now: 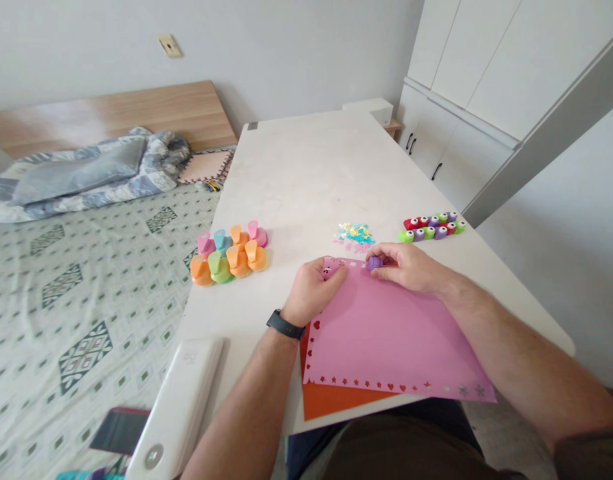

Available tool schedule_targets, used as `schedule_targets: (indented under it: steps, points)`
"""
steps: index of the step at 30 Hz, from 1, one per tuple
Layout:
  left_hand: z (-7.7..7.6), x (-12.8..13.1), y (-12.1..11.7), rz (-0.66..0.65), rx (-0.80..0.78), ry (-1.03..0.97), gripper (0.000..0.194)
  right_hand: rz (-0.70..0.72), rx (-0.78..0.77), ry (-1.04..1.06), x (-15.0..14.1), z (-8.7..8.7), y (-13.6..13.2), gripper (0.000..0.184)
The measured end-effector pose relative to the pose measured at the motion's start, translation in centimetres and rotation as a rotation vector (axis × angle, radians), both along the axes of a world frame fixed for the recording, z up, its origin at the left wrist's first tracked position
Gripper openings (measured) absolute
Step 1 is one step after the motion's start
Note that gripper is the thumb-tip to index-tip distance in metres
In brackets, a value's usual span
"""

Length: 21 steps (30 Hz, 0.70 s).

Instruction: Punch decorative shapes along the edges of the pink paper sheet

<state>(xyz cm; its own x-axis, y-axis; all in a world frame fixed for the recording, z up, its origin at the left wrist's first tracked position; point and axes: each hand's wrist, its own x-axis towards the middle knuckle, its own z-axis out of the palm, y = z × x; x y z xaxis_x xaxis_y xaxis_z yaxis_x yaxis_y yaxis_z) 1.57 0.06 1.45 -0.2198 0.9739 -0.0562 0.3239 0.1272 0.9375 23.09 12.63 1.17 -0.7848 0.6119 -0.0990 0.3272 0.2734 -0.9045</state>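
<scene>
A pink sheet of paper point(386, 333) with small hearts, stars and flowers cut along its edges lies over an orange sheet point(336, 402). My left hand point(313, 287), with a dark band on the wrist, pinches the pink sheet's far left corner. In my right hand point(406, 267) is a small purple craft punch point(373, 263), held at the sheet's far edge. Just beyond that edge lies a pile of tiny yellow, blue and pink paper cutouts point(357, 235). Whether the paper sits inside the punch's slot is too small to tell.
Larger orange, pink, blue and green punches point(231, 257) stand in two rows at left. Small red, green and purple punches point(431, 227) stand at right. A long white device point(179, 407) lies at the white table's point(306, 167) near left edge. A bed point(86, 300) is beside it.
</scene>
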Motion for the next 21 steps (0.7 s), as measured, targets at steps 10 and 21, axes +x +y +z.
schedule_targets:
  steps: [10,21]
  points:
    - [-0.02,0.0,0.16,0.012,-0.004,-0.001,0.032,-0.018,0.054,-0.032,-0.19,-0.36,-0.02,0.023]
    - [-0.39,-0.18,0.21,-0.006,0.007,0.019,0.033,-0.052,0.067,-0.034,-0.36,-0.16,-0.65,0.018]
